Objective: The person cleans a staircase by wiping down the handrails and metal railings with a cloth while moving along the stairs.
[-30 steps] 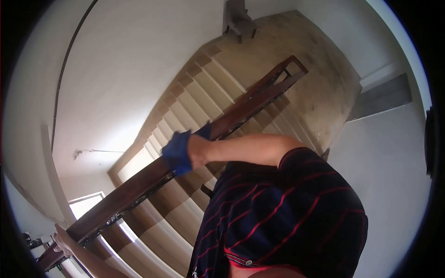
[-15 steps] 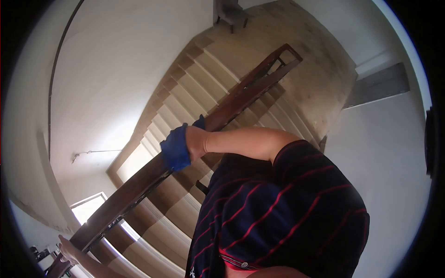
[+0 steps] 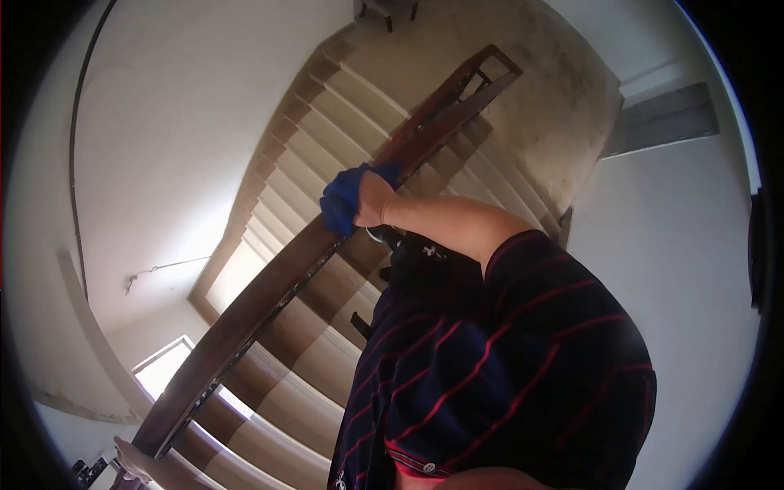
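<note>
My right hand [image 3: 376, 198] is closed on a bunched blue cloth [image 3: 341, 200], pressed onto the dark brown wooden handrail [image 3: 269, 286]. Part of the cloth drapes over the rail on both sides of the hand, and my fingers are mostly hidden in it. At the lower left, my left hand [image 3: 133, 459] grips the same handrail near the edge of the view. The rail runs diagonally from there up to a squared turn at the upper right.
Light stair treads [image 3: 282, 367] with brown bands lie beneath and beyond the rail. A landing floor [image 3: 563, 122] and chair legs [image 3: 389, 23] show at the top. White walls [image 3: 196, 106] flank the stairs, with a bright window [image 3: 163, 367] at lower left. A shoe [image 3: 382, 237] shows below my right arm.
My right hand and the cloth have slid along the handrail, up and to the right in view. A shoe now shows below the arm. My left hand stays on the rail, slightly lower in view.
</note>
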`<state>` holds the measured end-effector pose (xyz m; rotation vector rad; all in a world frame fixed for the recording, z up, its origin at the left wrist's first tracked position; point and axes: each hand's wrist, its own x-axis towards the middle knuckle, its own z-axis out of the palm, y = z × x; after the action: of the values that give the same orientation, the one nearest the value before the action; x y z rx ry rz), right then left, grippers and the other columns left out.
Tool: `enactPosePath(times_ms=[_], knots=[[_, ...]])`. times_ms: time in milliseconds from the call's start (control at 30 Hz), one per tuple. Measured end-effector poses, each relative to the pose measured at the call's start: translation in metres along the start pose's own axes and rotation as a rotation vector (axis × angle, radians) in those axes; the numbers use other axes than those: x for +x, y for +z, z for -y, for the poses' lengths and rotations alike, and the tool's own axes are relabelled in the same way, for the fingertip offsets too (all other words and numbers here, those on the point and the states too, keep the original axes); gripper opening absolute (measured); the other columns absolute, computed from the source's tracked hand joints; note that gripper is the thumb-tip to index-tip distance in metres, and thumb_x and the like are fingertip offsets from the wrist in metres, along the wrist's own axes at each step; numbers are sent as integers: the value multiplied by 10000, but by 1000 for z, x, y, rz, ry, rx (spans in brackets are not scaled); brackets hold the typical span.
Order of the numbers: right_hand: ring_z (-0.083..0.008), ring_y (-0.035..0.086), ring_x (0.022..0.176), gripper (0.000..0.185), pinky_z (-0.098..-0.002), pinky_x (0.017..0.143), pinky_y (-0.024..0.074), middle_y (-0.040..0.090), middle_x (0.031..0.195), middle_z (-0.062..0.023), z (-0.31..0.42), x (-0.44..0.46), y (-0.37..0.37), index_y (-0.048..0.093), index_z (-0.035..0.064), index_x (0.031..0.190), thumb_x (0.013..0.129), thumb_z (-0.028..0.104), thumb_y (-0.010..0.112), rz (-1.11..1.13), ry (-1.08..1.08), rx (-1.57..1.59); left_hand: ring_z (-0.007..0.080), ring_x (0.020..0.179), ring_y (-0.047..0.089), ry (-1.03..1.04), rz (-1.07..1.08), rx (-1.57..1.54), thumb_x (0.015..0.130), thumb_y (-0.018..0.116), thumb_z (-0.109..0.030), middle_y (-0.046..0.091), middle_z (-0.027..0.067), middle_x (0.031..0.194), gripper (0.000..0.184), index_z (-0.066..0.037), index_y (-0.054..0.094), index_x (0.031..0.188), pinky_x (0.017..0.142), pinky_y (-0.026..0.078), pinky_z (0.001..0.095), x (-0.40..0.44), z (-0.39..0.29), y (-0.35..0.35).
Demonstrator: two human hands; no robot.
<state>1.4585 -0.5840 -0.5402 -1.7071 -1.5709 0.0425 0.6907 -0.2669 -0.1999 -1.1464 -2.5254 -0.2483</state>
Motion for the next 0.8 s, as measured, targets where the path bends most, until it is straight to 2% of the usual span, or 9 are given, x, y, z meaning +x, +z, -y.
enactPosePath(times_ms=[33, 200, 233, 300, 333, 400, 500, 633, 800], knots=[[-342, 684, 820, 177, -476, 715, 535, 677, 822, -69, -1, 0, 0, 668, 181, 824, 879, 349, 664, 43, -25, -46, 459, 1604, 161, 7, -2, 9, 947, 403, -813, 504, 33, 1640, 819, -273, 576, 1538, 1111, 162, 837, -2, -1, -1], [-411, 654, 724, 309, -508, 621, 502, 666, 736, -160, -12, 12, -1, 655, 116, 689, 874, 352, 729, -49, -63, 53, 288, 1408, 552, 260, -471, 300, 955, 516, -705, 628, 17, 1510, 678, -226, 711, 1394, 1181, 409, 462, -42, -26, -16], [-411, 654, 724, 309, -508, 621, 502, 666, 736, -160, -10, 15, -5, 655, 116, 689, 874, 352, 729, -45, -58, 64, 265, 1199, 701, 437, -619, 215, 999, 537, -610, 731, 25, 1347, 538, -231, 759, 1311, 1056, 512, 398, -57, -34, -18], [-408, 647, 721, 305, -506, 618, 495, 663, 741, -154, -8, 17, -16, 644, 122, 682, 865, 349, 735, -53, -31, 107, 308, 1073, 742, 481, -338, 49, 1029, 541, -555, 778, 51, 1222, 492, -193, 774, 1269, 937, 566, 435, -96, -58, -26], [-393, 675, 818, 264, -512, 712, 528, 702, 840, -107, -12, 15, -16, 679, 157, 799, 931, 380, 633, 90, 10, 77, 352, 982, 753, 709, -335, -86, 1043, 540, -557, 799, 102, 1099, 518, -130, 798, 1184, 854, 581, 457, -95, -54, -11], [-390, 674, 813, 255, -508, 709, 527, 696, 832, -109, -14, 13, -14, 678, 159, 795, 919, 379, 645, 105, 23, 37, 349, 968, 752, 667, 27, -77, 1046, 544, -581, 798, 138, 1074, 578, -70, 811, 1091, 860, 572, 453, -106, -63, -15], [-378, 672, 814, 235, -498, 706, 527, 682, 814, -105, -17, 15, -20, 676, 167, 785, 890, 377, 668, 144, -22, -15, 344, 865, 744, 709, 155, -210, 1055, 524, -607, 791, 157, 936, 652, -21, 802, 990, 811, 547, 461, -132, -68, -12], [-341, 668, 840, 208, -480, 703, 526, 664, 813, -74, -41, 10, -7, 669, 186, 773, 842, 380, 694, 40, -131, 75, 363, 788, 690, 695, 136, -157, 1039, 564, -594, 752, 163, 857, 582, -70, 797, 936, 756, 509, 503, -178, -83, -24], [-319, 665, 857, 213, -473, 708, 526, 671, 854, -52, -46, 30, -40, 670, 184, 811, 820, 392, 711, 244, -207, -40, 371, 861, 675, 665, -44, -18, 1038, 554, -591, 738, 165, 874, 581, -73, 799, 940, 809, 506, 514, -196, -100, -27]])
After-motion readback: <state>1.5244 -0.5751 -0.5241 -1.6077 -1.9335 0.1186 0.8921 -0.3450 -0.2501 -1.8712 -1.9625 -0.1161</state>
